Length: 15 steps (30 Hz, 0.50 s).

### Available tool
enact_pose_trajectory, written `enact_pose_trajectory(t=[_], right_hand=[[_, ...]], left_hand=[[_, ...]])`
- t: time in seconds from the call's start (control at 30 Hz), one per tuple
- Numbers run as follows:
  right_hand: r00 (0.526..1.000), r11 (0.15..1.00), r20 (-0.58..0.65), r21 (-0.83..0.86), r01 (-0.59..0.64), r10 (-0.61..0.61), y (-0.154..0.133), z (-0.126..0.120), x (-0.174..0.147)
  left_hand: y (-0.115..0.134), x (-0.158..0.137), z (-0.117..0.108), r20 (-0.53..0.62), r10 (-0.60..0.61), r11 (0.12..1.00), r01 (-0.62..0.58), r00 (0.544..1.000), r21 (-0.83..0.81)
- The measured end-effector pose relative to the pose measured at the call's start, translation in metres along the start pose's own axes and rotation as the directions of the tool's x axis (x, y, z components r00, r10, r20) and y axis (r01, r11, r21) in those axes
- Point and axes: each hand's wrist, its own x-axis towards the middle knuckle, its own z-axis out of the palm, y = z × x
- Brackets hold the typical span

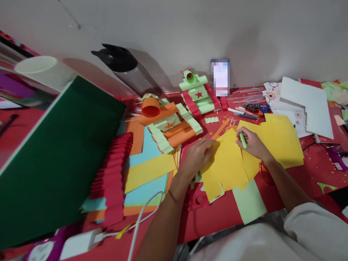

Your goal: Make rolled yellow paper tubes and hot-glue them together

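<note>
My left hand rests on the left part of a yellow paper sheet, its fingers stretched and slightly bent. In my right hand is a short light-green pen, gripped over the sheet's upper right; its tip cannot be made out. Under and beside this sheet lie more yellow sheets and a pale green strip. Close to my right wrist, the red handle of a tool shows on the table. Red and green paper scraps stick out below my left hand.
Two tank-like paper models stand at the back, one orange and green, one green and red. A phone leans on the wall. A dark green board, crinkled red paper and a bottle are left; white foam board is right.
</note>
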Motion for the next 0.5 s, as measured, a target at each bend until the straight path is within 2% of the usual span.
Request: enact_pose_trajectory(t=[0.13,0.3,0.43,0.5], right_hand=[[0.999,0.983,0.054,-0.181,0.007,0.002,-0.006,0.000,-0.003],[0.998,0.961,0.036,-0.273,0.050,-0.041,-0.008,0.002,-0.003],[0.985,0.969,-0.094,-0.216,0.119,-0.142,-0.012,0.003,-0.003],[0.986,0.991,-0.127,-0.089,0.097,-0.108,-0.014,0.004,-0.003]], left_hand=[[-0.002,-0.003,0.002,0.043,0.093,0.978,-0.100,0.995,0.185],[0.001,-0.006,0.007,0.094,0.133,0.948,-0.154,0.987,0.279],[0.000,-0.008,0.011,0.092,0.122,0.961,-0.141,0.988,0.239],[0.000,-0.009,0.012,0.089,0.115,0.964,-0.133,0.989,0.229]])
